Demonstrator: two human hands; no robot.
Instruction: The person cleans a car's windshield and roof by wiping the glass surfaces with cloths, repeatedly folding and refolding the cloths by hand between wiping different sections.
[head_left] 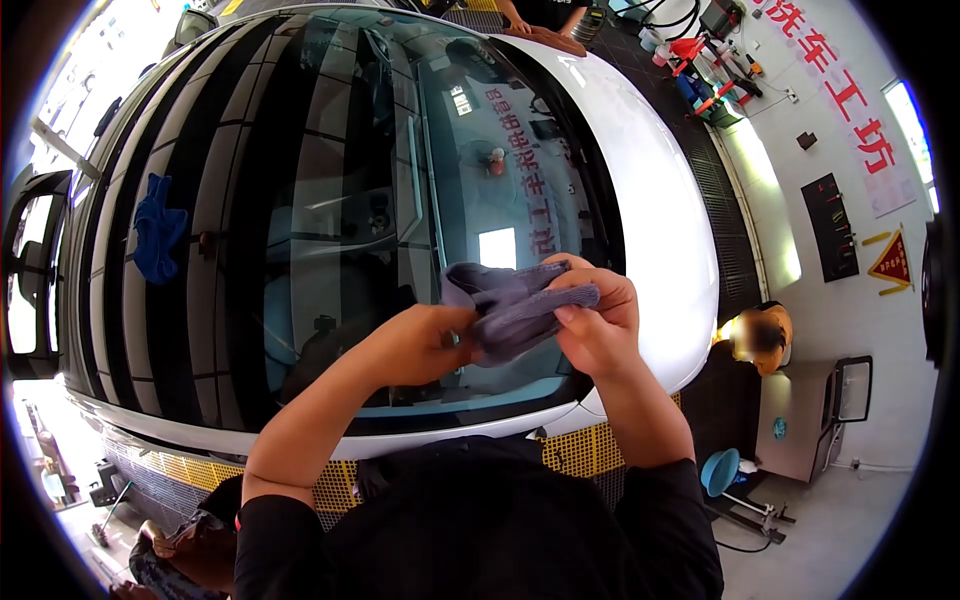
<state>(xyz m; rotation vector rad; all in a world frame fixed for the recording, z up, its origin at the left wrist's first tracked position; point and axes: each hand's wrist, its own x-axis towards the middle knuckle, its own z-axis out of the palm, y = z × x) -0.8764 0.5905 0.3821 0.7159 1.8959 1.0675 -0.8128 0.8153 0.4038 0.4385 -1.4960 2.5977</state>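
Note:
A bunched grey-purple cloth (515,310) is held up in front of me, over the car's windshield (500,215). My left hand (430,343) is closed on the cloth's left side. At its right side my right hand (600,318) pinches a folded part between thumb and fingers. Below the cloth lies the lower edge of the glass. A blue cloth (158,230) rests on the dark striped roof at the left, away from both hands.
The white hood (655,200) extends to the right. Another person's hands (520,25) touch a brown cloth (545,40) at the far side. A person in yellow (765,338) is near a metal cabinet (798,420). A blue basin (720,472) stands lower right; another person (190,550) is lower left.

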